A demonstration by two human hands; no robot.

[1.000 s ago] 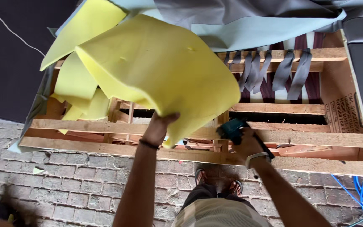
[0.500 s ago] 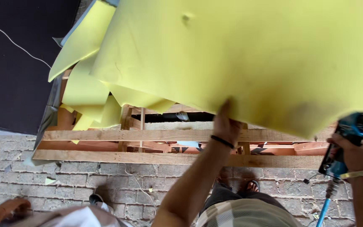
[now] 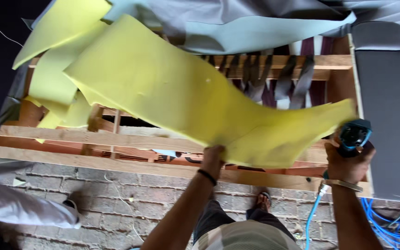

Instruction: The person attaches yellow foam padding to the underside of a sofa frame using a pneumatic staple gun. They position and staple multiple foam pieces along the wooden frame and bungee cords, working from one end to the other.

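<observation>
Two hands in view from the head camera, both mine. Left hand (image 3: 213, 156) reaches up and forward, fingers closed over the near edge of a large yellow foam sheet (image 3: 186, 92); a dark band sits on that wrist. Sheet hangs in the air, curved, stretched from upper left down toward the right, over a bare wooden sofa frame (image 3: 93, 139).

Right hand (image 3: 348, 162) wrapped tight around a teal and black pneumatic tool (image 3: 353, 135), held just beside the right tip of the sheet. I cannot tell whether tool and foam touch. A metal bangle shows on the right wrist. Blue air hose (image 3: 313, 217) drops from the tool's base and joins coils on the floor at lower right.

More yellow foam pieces (image 3: 54, 78) lie draped over the left end of the frame, one lifted toward the upper left. Grey fabric (image 3: 255, 28) is bunched along the far side of the frame. Dark webbing straps (image 3: 278, 78) run across the frame's opening, under the fabric edge. Grey upholstered panel (image 3: 387, 106) stands along the right side, touching the frame.

Frame rests on a brick floor (image 3: 130, 194). My foot in a sandal (image 3: 263, 200) shows near the front rail. At lower left, another person's pale trouser leg (image 3: 19, 208) comes in from the edge.
</observation>
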